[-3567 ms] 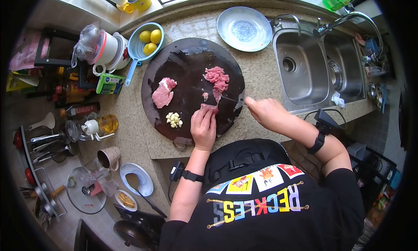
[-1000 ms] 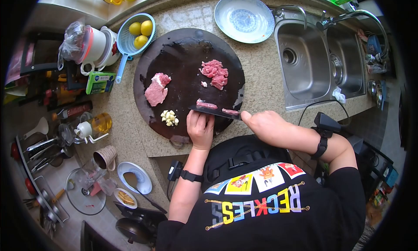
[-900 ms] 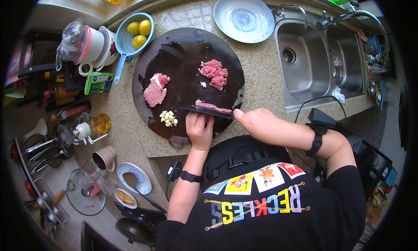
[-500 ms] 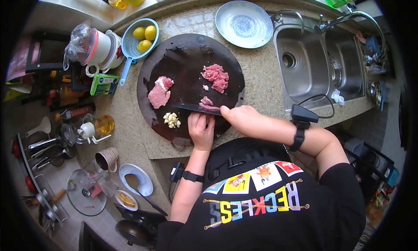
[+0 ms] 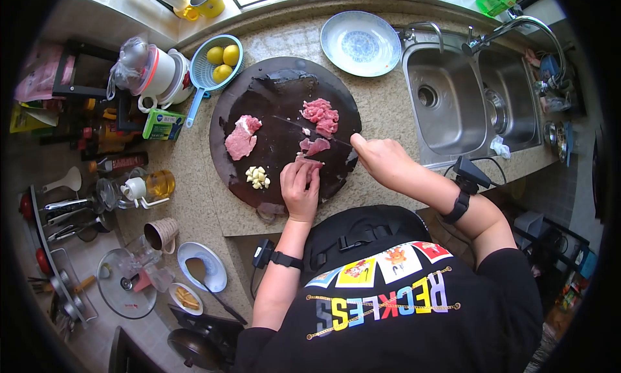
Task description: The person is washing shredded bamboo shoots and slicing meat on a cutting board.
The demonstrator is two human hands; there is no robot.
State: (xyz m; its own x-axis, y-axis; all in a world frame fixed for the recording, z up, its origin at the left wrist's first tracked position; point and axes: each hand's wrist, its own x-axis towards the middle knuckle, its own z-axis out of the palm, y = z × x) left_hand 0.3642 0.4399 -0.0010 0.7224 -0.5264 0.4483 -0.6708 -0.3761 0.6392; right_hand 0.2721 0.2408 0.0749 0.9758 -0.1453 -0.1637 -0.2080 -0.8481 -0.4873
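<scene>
My right hand [image 5: 381, 156] grips the handle of a dark knife [image 5: 335, 138], whose blade points up and left across the round dark board [image 5: 278, 82]. The fingertips of my left hand [image 5: 299, 185] are bent and pressed together on a small piece of pink meat [image 5: 312, 162]. A thin slice [image 5: 314, 147] lies just beyond it, between my left hand and the blade. Further up the board is a pile of cut meat [image 5: 321, 117]. To the left sit a larger meat chunk [image 5: 241, 140] and several pale garlic pieces [image 5: 257, 177].
A blue-patterned plate [image 5: 361, 44] stands behind the board, with the double sink [image 5: 446, 101] to the right. Back left is a blue strainer [image 5: 206, 81] holding lemons. A mug [image 5: 160, 234], a bowl with a spatula [image 5: 213, 267] and a glass lid [image 5: 123, 289] are at the lower left.
The knife has moved away from my left fingers, up the board, and turned. My right hand has shifted right and slightly up. A slice now lies apart from the piece under my left fingertips.
</scene>
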